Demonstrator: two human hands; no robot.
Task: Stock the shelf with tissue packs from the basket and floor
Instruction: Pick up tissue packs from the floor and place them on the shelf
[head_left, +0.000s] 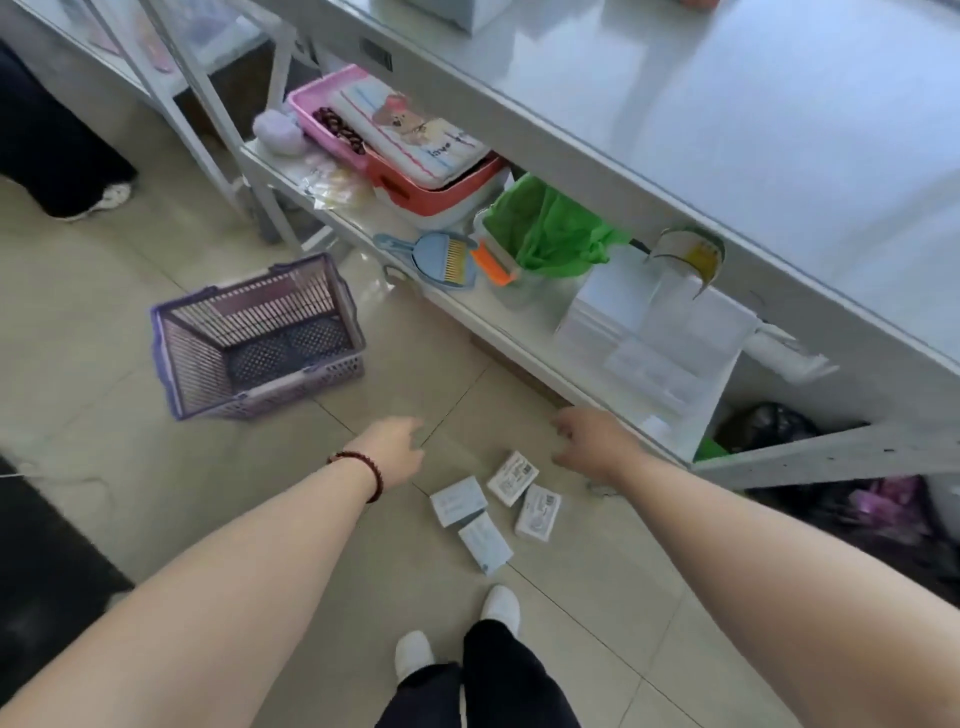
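Several small white tissue packs lie scattered on the tiled floor just ahead of my feet. A purple slatted basket stands on the floor to the left, and nothing shows inside it. The low white shelf runs along the right. My left hand, with a dark bead bracelet at the wrist, hovers above the floor left of the packs, fingers apart and holding nothing. Fingers spread and empty, my right hand hangs near the shelf's front edge, right of the packs.
On the shelf sit a pink and an orange tray, a blue dustpan with brush, a bin with a green bag and clear plastic boxes. Another person's dark trouser leg and shoe stand at far left. Dark bags lie under the shelf at right.
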